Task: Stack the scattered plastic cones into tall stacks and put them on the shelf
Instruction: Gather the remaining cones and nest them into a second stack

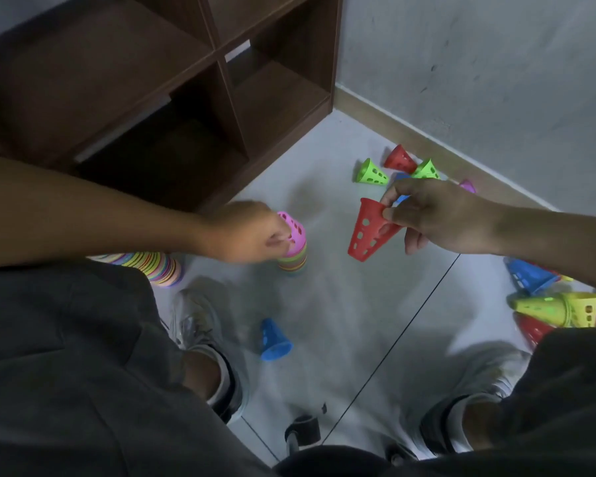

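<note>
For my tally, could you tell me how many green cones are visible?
2: one green cone lying left of the far red cone, another right of it by the wall. More may be hidden.

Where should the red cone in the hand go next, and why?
Probably onto the short multicoloured stack of plastic cones. The right hand pinches the red perforated plastic cone beside it in the air, while the left hand holds that stack's pink top steady.
</note>
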`<state>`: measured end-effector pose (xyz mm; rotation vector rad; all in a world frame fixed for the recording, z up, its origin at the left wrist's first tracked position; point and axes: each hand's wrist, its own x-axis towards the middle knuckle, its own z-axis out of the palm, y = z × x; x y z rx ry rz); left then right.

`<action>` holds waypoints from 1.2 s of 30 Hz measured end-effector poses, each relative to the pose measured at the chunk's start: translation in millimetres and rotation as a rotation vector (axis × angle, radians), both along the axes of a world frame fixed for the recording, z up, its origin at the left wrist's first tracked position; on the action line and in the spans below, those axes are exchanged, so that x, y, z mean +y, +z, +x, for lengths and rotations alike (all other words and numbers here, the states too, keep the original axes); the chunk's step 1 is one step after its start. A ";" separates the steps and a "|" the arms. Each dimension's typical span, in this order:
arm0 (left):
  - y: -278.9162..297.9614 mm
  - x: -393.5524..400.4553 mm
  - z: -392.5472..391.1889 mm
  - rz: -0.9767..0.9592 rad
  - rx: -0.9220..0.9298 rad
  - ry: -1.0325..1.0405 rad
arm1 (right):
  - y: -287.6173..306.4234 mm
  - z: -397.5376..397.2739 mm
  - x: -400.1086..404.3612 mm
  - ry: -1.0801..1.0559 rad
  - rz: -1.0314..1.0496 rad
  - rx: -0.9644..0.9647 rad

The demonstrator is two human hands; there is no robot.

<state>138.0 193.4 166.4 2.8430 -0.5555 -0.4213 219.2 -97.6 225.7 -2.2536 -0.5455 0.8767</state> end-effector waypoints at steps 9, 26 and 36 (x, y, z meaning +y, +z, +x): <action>-101.8 -18.1 -55.2 0.064 0.437 -0.016 | -23.1 -25.1 -16.0 0.056 -0.048 0.063; -198.6 -51.2 -85.6 0.171 0.739 0.001 | -23.9 -37.5 -52.2 -0.012 -0.103 0.022; -203.0 -34.7 -101.7 0.245 0.733 -0.137 | -19.9 -33.7 -47.4 0.025 -0.114 0.001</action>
